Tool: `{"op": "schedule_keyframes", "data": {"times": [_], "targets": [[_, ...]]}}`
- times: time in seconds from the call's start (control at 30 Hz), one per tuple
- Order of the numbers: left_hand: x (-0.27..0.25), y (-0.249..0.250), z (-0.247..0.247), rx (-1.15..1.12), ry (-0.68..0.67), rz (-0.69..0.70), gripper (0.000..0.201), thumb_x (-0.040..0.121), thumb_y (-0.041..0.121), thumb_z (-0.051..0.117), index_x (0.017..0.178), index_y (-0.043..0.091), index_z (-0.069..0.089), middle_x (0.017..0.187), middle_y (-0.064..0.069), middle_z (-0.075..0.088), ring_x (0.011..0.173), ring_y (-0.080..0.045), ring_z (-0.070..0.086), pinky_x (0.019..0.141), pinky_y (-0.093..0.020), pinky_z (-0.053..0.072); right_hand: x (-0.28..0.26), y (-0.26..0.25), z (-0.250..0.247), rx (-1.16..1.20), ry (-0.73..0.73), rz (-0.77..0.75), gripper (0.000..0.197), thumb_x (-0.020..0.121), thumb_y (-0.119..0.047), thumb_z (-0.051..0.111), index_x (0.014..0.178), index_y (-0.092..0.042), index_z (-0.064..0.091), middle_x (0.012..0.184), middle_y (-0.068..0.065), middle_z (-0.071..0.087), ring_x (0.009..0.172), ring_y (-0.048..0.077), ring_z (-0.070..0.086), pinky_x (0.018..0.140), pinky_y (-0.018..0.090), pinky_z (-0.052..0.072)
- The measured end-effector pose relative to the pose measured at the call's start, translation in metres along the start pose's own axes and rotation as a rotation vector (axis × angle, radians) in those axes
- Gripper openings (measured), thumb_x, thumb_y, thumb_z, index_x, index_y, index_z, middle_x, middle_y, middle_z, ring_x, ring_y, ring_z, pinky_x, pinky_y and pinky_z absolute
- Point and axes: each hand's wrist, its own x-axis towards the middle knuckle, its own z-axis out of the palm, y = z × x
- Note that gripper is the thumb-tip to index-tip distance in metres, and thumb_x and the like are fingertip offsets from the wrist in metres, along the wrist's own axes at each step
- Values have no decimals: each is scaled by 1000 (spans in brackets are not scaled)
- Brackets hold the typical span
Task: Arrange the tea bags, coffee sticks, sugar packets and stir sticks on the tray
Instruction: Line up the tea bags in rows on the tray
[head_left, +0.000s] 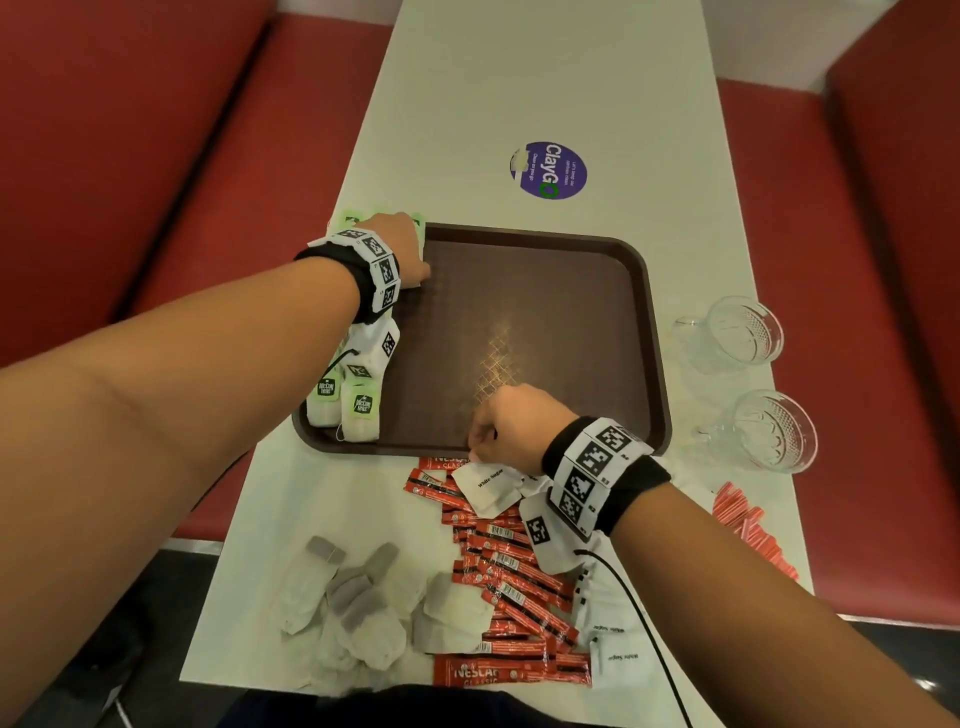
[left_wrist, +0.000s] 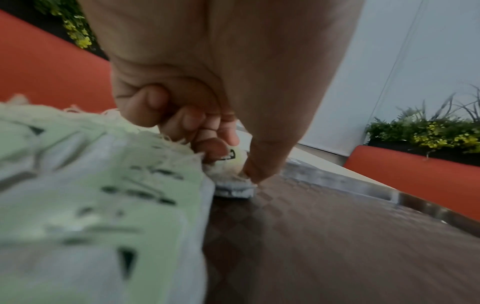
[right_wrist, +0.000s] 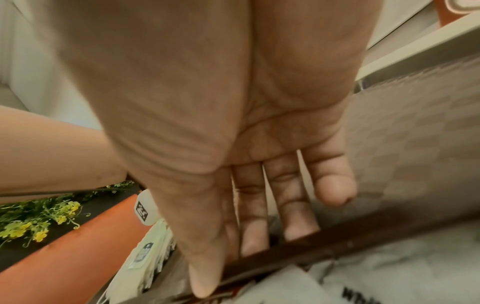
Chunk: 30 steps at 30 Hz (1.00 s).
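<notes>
The left hand (head_left: 402, 244) pinches a tea bag (left_wrist: 233, 181) at the tray's (head_left: 644, 312) far-left corner. The right hand (head_left: 511, 421), fingers straight, reaches over the tray's near rim toward a sugar packet (head_left: 488, 486).

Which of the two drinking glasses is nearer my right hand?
The nearer glass, closer to you, beside the tray's near right corner; the other glass stands farther up the table.

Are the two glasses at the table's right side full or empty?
Empty: both glasses look clear, no liquid visible.

Green-tagged tea bags (head_left: 358, 410) line the brown tray's (head_left: 545, 291) left edge.
</notes>
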Motion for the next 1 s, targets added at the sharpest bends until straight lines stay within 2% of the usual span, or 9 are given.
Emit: {"op": "schedule_keyframes", "data": {"times": [0.13,0.27,0.4,0.5,0.57,0.7,0.8,0.9,1.0], "targets": [[-22,-6,-15,-101,59,25,58,88,52,63,123,8,48,110,-11,60,93,-33,58,70,-37,45,-2,-2,1,-29,3,12,14,91,-24,63,95,-21,76,93,-5,74,87,16,68,81,33,58],[-75,-17,-27,-269,133,139,39,89,58,60,106,24,52,90,4,62,85,-20,59,68,-32,41,-8,-10,3,-74,-4,11,23,92,-35,62,107,-20,70,98,-4,69,90,17,64,83,33,55],[-148,-35,-17,-297,13,296,25,91,54,60,98,31,55,84,10,62,72,-6,57,61,-29,40,-21,-21,10,-106,76,-65,31,90,-43,64,111,-20,66,103,-3,65,92,18,62,84,37,55],[-197,-52,4,-274,-60,399,20,89,53,62,92,35,56,84,12,60,74,-4,55,68,-31,48,-33,-33,18,-147,84,-143,35,86,-49,67,109,-23,65,105,-3,61,95,19,59,83,37,52],[-222,-64,21,-259,-103,477,19,88,53,64,92,35,58,86,15,57,79,-2,53,73,-29,48,-41,-43,24,-167,41,-176,36,81,-51,72,103,-23,64,103,-4,60,93,19,57,82,36,51],[-263,-78,52,-172,-191,668,29,83,59,64,98,35,60,97,16,52,93,-4,47,82,-23,42,-52,-63,38,-224,-60,-210,36,73,-49,80,91,-26,59,86,-10,57,79,15,54,65,29,42],[-290,-76,72,-87,-208,769,31,79,63,64,93,35,61,95,14,54,91,-8,46,80,-28,43,-59,-73,49,-281,-143,-203,38,70,-46,84,80,-21,59,74,-5,60,67,16,52,55,27,40],[-310,-69,88,-14,-231,851,39,76,69,62,93,34,60,95,15,54,90,-9,45,77,-29,39,-65,-83,55,-385,-280,-191,40,69,-45,86,82,-17,62,72,-4,61,65,16,51,58,29,44],[-320,-62,101,32,-282,881,40,78,61,69,103,32,61,109,12,53,99,-13,46,81,-30,36,-68,-89,61,-513,-353,-190,42,69,-44,86,93,-19,64,82,-4,62,77,18,56,63,31,46]]}}
